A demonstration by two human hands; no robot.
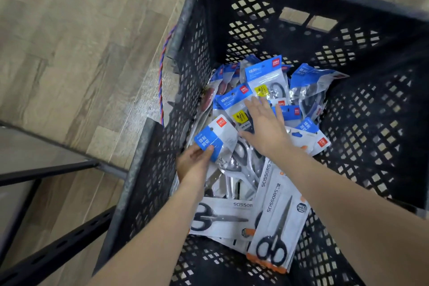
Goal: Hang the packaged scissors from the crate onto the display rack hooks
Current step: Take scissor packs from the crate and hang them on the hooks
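Two bare hands are inside the black lattice crate (308, 37), which stands on a pale wood-grain floor (69, 42). The left hand (193, 165) pinches the blue header of one scissors pack (214, 139), thumb on top and fingers curled beneath; that pack is tilted, its header raised toward the crate's left wall, its lower part still among the pile. The right hand (264, 127) is spread flat, fingers straight and apart, resting on the blue-topped packs (267, 81) heaped in the middle of the crate; it grips nothing.

Contents: a loose heap of bagged scissors with blue headers fills the far half of the crate floor. Nearer the person lie white card-backed packs printed "SCISSORS" (278, 223), one lengthwise with black handles toward the near wall, another (222, 218) crosswise beneath it. All packs seen are inside the crate.

Surroundings: a red-and-blue twisted cord (162, 76) runs along the outside of the crate's left wall. Dark metal rack framing (58, 246) with a row of slots stands at lower left, beside the crate.
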